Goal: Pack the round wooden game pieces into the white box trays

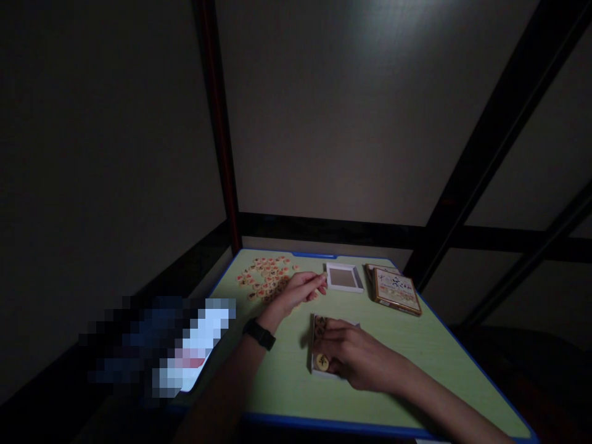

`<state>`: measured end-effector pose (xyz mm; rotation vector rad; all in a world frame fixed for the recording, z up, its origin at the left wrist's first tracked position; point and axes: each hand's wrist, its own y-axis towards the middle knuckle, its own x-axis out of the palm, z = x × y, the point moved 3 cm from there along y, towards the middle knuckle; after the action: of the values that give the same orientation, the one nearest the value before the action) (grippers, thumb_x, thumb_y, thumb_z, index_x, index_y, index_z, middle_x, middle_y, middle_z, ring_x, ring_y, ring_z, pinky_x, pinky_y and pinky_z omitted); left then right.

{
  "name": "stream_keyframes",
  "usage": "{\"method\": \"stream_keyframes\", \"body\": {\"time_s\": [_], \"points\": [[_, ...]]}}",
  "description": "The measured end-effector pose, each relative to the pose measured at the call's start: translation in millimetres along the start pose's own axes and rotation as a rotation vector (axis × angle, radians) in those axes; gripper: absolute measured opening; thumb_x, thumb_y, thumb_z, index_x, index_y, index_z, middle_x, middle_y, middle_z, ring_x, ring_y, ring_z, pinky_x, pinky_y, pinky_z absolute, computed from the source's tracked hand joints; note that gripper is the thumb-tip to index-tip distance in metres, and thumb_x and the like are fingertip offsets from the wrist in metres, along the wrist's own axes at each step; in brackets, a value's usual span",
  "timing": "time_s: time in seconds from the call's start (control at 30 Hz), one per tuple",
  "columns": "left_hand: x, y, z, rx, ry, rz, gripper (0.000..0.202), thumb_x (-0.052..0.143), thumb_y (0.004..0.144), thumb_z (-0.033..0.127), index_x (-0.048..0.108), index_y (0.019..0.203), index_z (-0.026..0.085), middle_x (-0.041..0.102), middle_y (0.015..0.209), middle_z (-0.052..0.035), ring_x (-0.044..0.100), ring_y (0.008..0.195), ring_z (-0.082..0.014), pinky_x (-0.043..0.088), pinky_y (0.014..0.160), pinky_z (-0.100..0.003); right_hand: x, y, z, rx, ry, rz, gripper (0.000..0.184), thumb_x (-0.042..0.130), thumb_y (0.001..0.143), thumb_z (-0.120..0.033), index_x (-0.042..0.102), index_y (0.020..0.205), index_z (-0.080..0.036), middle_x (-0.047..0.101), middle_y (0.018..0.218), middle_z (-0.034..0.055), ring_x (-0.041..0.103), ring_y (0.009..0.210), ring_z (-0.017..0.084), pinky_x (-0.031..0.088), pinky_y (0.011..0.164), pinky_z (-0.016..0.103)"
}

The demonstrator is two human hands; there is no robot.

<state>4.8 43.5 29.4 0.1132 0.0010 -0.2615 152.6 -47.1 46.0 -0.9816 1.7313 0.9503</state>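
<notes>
My left hand point(303, 291) is closed beside the scattered xiangqi pieces point(267, 271), its fingers pinched on what looks like a single pale piece at the fingertips. Round and wooden, the loose pieces carry red or black characters. Nearer to me, my right hand point(358, 351) reaches into a shallow white box point(319, 372) that holds several pieces. Its thumb and fingers close around a light xiangqi piece point(322, 362) with a black character. The hand covers most of the box's inside.
A white box lid or tray point(345, 290) lies beyond my left hand. Two flat printed boxes point(395, 290) are stacked at the right on the green, blue-edged table point(416, 382). At the left edge is a bright, pixelated screen-like object point(203, 342). Walls stand close behind.
</notes>
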Motion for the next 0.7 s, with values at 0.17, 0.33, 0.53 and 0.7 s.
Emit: {"method": "stream_keyframes", "body": {"time_s": [0.17,0.33,0.53,0.7], "points": [[-0.7,1,-2,0.000,-0.006,0.004,0.057,0.068,0.069,0.070,0.065,0.077,0.014,0.063,0.070,-0.0012,0.040,0.051,-0.0058,0.024,0.045,-0.021,1,1,0,0.007,0.016,0.010,0.027,0.064,0.082,-0.007,0.070,0.105,-0.018,0.072,0.099,0.0079,0.061,0.098,0.022,0.048,0.088,0.033],[-0.5,1,-1,0.003,-0.001,0.012,0.055,0.068,0.070,0.069,0.065,0.076,0.015,0.063,0.069,-0.0015,0.040,0.051,-0.0062,0.023,0.045,-0.022,2,-2,2,0.012,0.035,0.027,0.029,0.063,0.081,-0.006,0.069,0.107,-0.018,0.071,0.100,0.0087,0.061,0.099,0.022,0.049,0.089,0.033],[-1.6,2,-2,0.011,0.012,0.033,0.055,0.069,0.069,0.069,0.066,0.074,0.015,0.062,0.067,-0.0016,0.042,0.052,-0.0069,0.026,0.046,-0.022,2,-1,1,0.003,0.076,0.038,0.028,0.063,0.081,-0.006,0.069,0.105,-0.019,0.071,0.102,0.0084,0.061,0.102,0.022,0.049,0.090,0.034],[-13.1,5,0,0.058,-0.033,0.163,0.055,0.071,0.066,0.069,0.064,0.068,0.015,0.060,0.063,-0.0003,0.043,0.049,-0.0066,0.028,0.046,-0.022,-12,-2,4,0.031,0.073,0.053,0.019,0.064,0.081,-0.006,0.070,0.093,-0.019,0.067,0.083,0.0039,0.059,0.087,0.019,0.048,0.079,0.029]]}}
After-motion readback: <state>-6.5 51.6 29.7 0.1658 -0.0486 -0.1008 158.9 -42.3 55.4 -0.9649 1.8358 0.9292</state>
